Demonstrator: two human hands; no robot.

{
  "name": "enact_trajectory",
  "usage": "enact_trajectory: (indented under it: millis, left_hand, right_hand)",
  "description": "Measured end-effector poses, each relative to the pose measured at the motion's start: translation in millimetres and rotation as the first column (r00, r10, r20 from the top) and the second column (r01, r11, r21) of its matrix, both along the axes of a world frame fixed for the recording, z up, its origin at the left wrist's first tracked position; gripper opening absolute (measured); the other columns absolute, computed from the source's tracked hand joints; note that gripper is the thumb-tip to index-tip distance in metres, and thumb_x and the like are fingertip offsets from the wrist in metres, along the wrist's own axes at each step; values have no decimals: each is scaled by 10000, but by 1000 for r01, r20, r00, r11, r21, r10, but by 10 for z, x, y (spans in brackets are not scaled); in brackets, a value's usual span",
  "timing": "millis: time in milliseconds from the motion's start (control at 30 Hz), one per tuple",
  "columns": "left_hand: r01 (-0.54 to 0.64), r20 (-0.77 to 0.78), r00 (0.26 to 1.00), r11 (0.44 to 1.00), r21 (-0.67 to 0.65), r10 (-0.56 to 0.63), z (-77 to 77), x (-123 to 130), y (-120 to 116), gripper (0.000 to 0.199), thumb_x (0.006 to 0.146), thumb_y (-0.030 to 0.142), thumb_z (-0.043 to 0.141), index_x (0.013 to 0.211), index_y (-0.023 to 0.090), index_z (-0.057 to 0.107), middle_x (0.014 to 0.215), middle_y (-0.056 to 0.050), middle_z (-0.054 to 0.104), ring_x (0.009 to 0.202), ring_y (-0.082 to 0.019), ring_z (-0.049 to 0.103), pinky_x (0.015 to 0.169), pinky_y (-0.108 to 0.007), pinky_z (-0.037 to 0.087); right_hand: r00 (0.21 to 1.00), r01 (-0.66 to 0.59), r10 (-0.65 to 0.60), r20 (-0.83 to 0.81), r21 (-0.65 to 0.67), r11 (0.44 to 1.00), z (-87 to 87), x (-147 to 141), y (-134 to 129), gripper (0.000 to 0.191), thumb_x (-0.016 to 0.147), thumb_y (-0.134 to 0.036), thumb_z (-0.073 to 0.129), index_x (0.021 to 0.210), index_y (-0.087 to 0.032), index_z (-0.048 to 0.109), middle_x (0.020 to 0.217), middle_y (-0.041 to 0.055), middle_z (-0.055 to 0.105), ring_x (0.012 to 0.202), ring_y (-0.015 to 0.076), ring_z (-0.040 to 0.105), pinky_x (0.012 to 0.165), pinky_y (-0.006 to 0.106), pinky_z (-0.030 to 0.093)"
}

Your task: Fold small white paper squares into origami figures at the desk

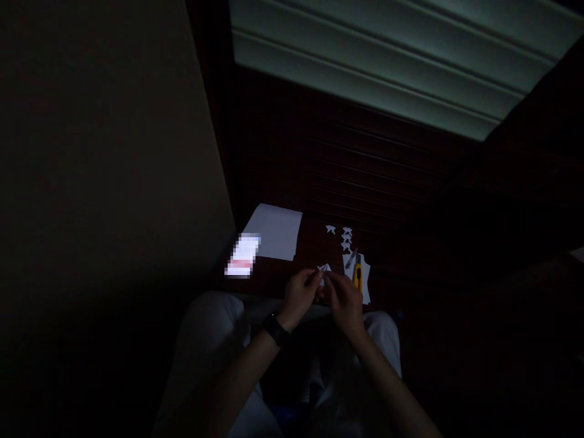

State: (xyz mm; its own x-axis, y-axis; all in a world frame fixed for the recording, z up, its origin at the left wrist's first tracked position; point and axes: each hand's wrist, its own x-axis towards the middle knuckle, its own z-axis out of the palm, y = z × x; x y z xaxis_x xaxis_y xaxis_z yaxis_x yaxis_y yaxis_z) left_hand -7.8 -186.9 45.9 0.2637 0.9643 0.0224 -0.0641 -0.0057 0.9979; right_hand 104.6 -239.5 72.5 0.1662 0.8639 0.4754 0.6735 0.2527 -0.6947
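Between my two hands is a small folded piece of white paper [324, 267], its pointed top showing above the fingers. My left hand [298, 295], with a dark band on the wrist, pinches it from the left. From the right, my right hand [345, 301] grips the same paper with bent fingers. The lower part of the paper is mostly hidden by the fingers. Just right of my right hand, a yellow utility knife [358, 277] lies on some white paper sheets [365, 281], beside a thin metallic tool [350, 260] I cannot make out.
Several small folded paper shapes [347, 238] lie beyond my hands, one [330, 229] set apart to the left. Larger white sheets [278, 228] rest at the back left of the dark table, by a lit, blurred-out screen [243, 255]. A slatted dark panel stands behind; the room is dim.
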Motion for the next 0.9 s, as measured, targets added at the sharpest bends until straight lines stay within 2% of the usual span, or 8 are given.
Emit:
enact_trajectory:
  millis: [233,467,600,733,900]
  left_hand:
    - [-5,51,999,999,-42,7,-20,22,-20,360,766,462,553,953,155,549,668,-17,629,491,-124,591,386,-189,414]
    - [-5,33,999,1000,-4,5,47,-6,-41,306,770,465,550,807,162,534,578,16,597,441,-100,552,380,-174,381]
    - [-5,49,999,1000,11,5,80,-17,-61,314,804,454,504,887,160,579,671,-16,635,544,-123,595,458,-196,438]
    - [21,124,992,1000,5,-21,104,-30,-103,341,786,404,550,1008,150,600,838,-63,664,690,-148,620,570,-221,476]
    - [67,161,985,996,-58,-57,149,-86,-108,369,732,362,623,1030,145,634,862,-73,672,656,-140,586,522,-208,431]
  right_hand:
    - [997,58,-56,-49,29,998,-11,-20,-28,200,862,-231,479,1005,-202,617,956,62,646,895,186,596,793,312,461]
    - [991,88,-85,-101,28,996,-30,-1,-36,175,842,-235,503,957,-204,631,923,52,668,860,186,618,759,304,476]
    - [986,119,-117,-122,10,993,-28,20,-37,223,816,-237,538,1025,-210,610,968,57,668,882,194,622,785,320,479]
    - [952,126,-131,-277,-34,991,-12,12,-55,359,802,-245,553,1159,-208,527,884,49,673,795,180,637,738,316,498]
    - [837,70,-115,-535,-103,992,-42,2,-55,595,744,-292,626,1288,-181,410,728,15,650,670,166,620,661,315,508]
